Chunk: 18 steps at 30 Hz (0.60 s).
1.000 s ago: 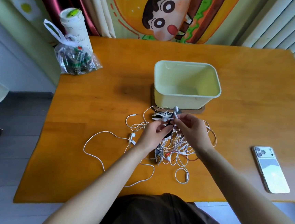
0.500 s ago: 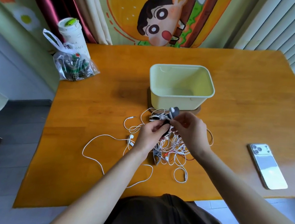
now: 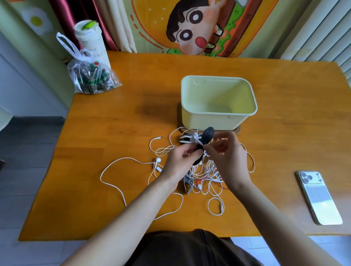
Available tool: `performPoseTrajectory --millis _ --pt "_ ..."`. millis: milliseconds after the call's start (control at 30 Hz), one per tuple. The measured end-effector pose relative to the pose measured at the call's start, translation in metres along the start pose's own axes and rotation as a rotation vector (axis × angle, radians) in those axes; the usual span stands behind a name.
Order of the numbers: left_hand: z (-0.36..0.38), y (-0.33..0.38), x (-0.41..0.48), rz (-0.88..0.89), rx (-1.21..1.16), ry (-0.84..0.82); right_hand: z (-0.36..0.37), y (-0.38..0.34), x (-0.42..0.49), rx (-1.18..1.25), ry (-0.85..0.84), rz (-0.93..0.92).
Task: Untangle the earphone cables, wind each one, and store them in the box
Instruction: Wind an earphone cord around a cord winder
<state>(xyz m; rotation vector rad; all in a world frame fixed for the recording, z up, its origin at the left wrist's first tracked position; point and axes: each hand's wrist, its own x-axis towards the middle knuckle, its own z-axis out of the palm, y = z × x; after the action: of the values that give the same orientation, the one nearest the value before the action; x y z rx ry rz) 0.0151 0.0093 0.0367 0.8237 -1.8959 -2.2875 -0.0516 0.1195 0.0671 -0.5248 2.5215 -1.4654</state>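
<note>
Head view: left hand (image 3: 178, 160) grips black piece (image 3: 209, 133), right hand (image 3: 227, 158) pinches earbud (image 3: 195, 137) above tangle (image 3: 208, 175); box (image 3: 214, 120) just beyond, long axis crosswise, right hand nearer

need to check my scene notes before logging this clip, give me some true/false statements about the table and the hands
1. The pale yellow plastic box holds no earphones. True.
2. The silver smartphone lies left of the box. False: it lies near the right edge of the orange wooden table.
3. The left hand lies flat on the table. False: it grips a black oval piece.
4. The right hand pinches a white earbud above the tangle of white earphone cables. True.
5. The clear plastic bag touches the box. False: it sits apart from it, at the table's far left corner.
</note>
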Motion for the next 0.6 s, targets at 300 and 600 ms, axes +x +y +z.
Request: performPoseTrajectory --millis 300,600 --pt "-0.0004 0.0001 -0.0028 0.112 0.114 -0.074 -0.0065 0.0054 0.0017 0.045 -0.062 0.097" --pt "0.0014 0.0093 -0.0022 -0.145 -0.173 -0.048 -0.006 0.004 0.0027 0.106 -0.177 0.055"
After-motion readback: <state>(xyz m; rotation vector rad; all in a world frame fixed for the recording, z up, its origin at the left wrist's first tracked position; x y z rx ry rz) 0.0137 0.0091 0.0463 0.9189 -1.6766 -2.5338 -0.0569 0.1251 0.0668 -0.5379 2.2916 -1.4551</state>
